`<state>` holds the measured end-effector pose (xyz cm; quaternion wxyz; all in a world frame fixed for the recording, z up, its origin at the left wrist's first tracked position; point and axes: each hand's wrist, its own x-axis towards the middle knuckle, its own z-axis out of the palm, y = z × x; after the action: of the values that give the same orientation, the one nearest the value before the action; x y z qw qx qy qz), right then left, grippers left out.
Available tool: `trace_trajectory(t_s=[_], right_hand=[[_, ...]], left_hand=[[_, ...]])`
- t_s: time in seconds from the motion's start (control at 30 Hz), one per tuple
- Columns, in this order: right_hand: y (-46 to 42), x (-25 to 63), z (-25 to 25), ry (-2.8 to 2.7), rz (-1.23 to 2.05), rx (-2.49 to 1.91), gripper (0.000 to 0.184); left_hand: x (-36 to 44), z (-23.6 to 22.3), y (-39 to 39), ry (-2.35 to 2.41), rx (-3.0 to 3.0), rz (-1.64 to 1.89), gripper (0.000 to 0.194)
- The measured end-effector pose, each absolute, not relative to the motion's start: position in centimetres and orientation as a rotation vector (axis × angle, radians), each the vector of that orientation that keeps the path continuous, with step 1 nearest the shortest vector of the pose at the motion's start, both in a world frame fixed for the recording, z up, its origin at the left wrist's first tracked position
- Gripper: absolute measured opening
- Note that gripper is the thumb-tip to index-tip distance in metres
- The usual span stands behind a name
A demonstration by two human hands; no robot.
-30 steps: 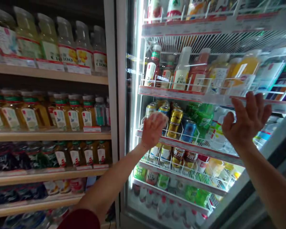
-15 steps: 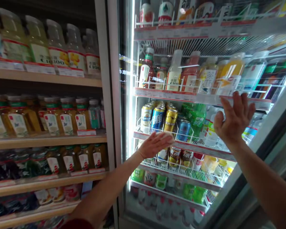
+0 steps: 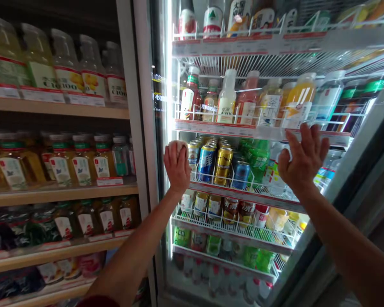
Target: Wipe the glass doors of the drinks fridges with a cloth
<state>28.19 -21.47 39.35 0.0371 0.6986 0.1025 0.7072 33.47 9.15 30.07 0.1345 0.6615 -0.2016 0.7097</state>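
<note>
My left hand [image 3: 177, 170] is closed over a pale cloth [image 3: 180, 147], pressed near the left edge of the cooler's glass door [image 3: 161, 140]. Its fingers bend over the cloth, and part of the cloth is hidden under them. Farther right, my right hand [image 3: 302, 158] has its fingers spread, with nothing in it, and appears to rest against or just before the glass. Behind the glass, between the hands, stand a blue can [image 3: 206, 162], a gold can [image 3: 223, 165] and green bottles [image 3: 259, 157].
Lit wire shelves [image 3: 217, 124] inside the cooler carry bottles and cans. To the left, wooden shelves [image 3: 60, 192] hold rows of juice bottles [image 3: 62, 164]. A grey metal frame [image 3: 144, 128] separates the two, and a dark door frame [image 3: 336, 204] slants along the right.
My left hand has swept left with the cloth, from before the cans to the door's left edge, and turned upright. My right hand stays spread at about the same place on the door.
</note>
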Motion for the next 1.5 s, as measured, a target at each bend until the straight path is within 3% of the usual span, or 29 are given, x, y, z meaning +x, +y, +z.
trace_trajectory(t_s=[0.2, 0.33, 0.4, 0.57, 0.77, 0.93, 1.13, 1.33, 1.5], right_hand=[[-21.7, 28.3, 39.3, 0.335, 2.172, 2.158, 0.051], [-21.7, 28.4, 39.3, 0.376, 2.206, 2.096, 0.052], [-21.7, 28.4, 39.2, 0.393, 2.205, 2.081, 0.053], [-21.6, 28.0, 39.2, 0.400, 2.184, 2.118, 0.054], [-21.5, 27.8, 39.3, 0.399, 2.190, 2.141, 0.053], [-21.5, 27.8, 39.4, 0.380, 2.183, 2.122, 0.054], [-21.4, 27.8, 39.5, 0.386, 2.201, 2.090, 0.056], [-21.4, 27.9, 39.4, 0.380, 2.206, 2.111, 0.056], [-21.4, 28.0, 39.4, 0.362, 2.207, 2.079, 0.058]], left_hand=[[32.9, 30.5, 7.0, -1.406, 2.150, 2.109, 0.057], [33.8, 34.4, 7.3, -0.725, 2.001, 2.095, 0.059], [33.7, 36.1, 6.3, -0.653, 1.960, 2.087, 0.060], [32.6, 38.0, 2.6, -1.618, 2.315, 1.963, 0.057], [33.0, 41.8, 2.0, -0.771, 2.082, 1.990, 0.053], [33.1, 42.9, 1.6, -1.549, 2.147, 2.041, 0.054], [34.4, 47.0, 4.1, -0.661, 1.945, 2.056, 0.050], [33.3, 44.2, 2.4, -1.506, 2.120, 2.078, 0.055], [34.9, 47.2, 5.8, -0.505, 1.852, 2.072, 0.046]])
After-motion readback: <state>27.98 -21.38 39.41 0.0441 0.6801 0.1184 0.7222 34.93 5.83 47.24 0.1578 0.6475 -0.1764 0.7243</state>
